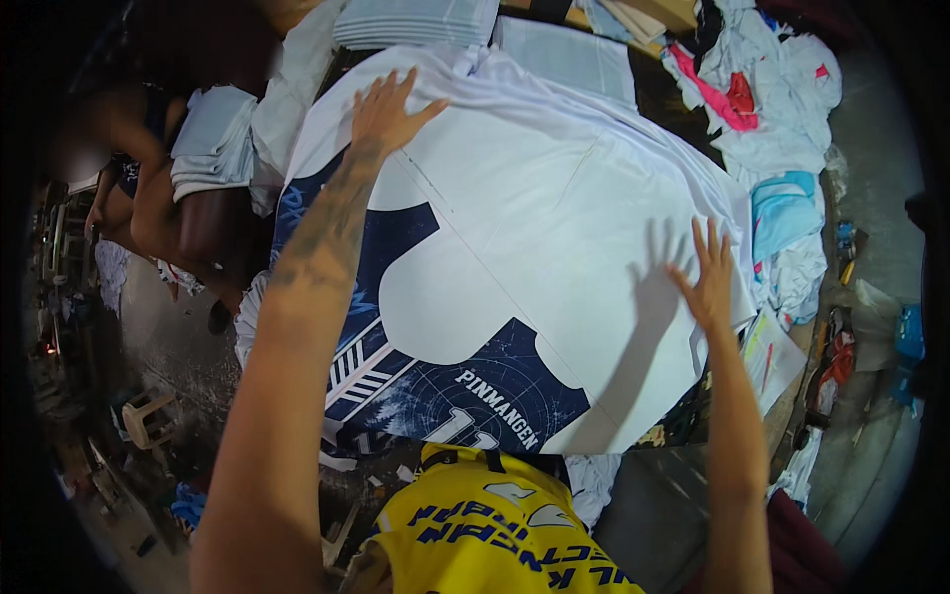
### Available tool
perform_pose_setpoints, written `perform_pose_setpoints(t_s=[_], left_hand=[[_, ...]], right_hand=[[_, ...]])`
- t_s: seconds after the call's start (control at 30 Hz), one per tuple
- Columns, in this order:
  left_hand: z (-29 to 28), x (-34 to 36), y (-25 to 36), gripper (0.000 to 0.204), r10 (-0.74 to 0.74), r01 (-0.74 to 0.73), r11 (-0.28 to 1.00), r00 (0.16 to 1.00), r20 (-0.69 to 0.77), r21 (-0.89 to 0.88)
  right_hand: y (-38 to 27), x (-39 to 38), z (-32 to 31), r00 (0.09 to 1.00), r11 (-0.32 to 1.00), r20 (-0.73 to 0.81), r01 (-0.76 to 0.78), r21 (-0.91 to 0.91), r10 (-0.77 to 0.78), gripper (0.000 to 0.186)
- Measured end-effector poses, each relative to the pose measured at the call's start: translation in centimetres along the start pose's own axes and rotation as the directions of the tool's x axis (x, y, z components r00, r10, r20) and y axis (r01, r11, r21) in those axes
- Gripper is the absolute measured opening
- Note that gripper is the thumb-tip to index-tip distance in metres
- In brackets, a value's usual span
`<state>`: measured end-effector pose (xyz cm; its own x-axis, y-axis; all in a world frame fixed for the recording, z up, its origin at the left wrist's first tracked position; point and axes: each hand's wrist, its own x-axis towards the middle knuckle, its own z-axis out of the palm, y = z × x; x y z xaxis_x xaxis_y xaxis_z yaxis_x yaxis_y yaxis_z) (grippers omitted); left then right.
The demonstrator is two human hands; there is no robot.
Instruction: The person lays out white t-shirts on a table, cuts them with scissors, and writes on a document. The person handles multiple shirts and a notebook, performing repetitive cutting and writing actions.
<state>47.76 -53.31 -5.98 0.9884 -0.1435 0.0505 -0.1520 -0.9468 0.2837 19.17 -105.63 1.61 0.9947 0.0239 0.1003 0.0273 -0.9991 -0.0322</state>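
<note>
A large white fabric sheet (pixel 515 208) spreads over the table, printed with navy jersey panels (pixel 485 381) along its left and near sides. Its far and right parts lie in loose folds. My left hand (pixel 388 114) is flat on the sheet's far left part, fingers spread, holding nothing. Over by the right edge, my right hand (pixel 711 282) is open with its fingers apart and upright. Its shadow falls on the white cloth to its left; whether the palm touches the fabric I cannot tell.
Folded pale cloth stacks (pixel 416 22) line the far edge, with another folded stack (pixel 213 139) at the left. Scrap fabric (pixel 782 89) heaps up at the far right, above a marked paper sheet (pixel 772 356). Another person (pixel 158 188) sits at the left, near a small stool (pixel 148 416).
</note>
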Motion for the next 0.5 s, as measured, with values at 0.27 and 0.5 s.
perform_pose_setpoints(t_s=[0.27,0.5], left_hand=[[-0.6,-38.6,0.7,0.097,-0.681,0.680,0.729,0.706,-0.195,-0.085],[3.1,-51.5,26.9,0.043,0.499,-0.375,0.756,0.861,0.101,-0.537]], right_hand=[[-4.7,-32.8,1.2,0.732,0.716,0.184,-0.681,0.153,0.656,0.089],[4.2,-33.2,0.3,0.781,0.762,0.278,-0.617,0.199,0.559,0.032]])
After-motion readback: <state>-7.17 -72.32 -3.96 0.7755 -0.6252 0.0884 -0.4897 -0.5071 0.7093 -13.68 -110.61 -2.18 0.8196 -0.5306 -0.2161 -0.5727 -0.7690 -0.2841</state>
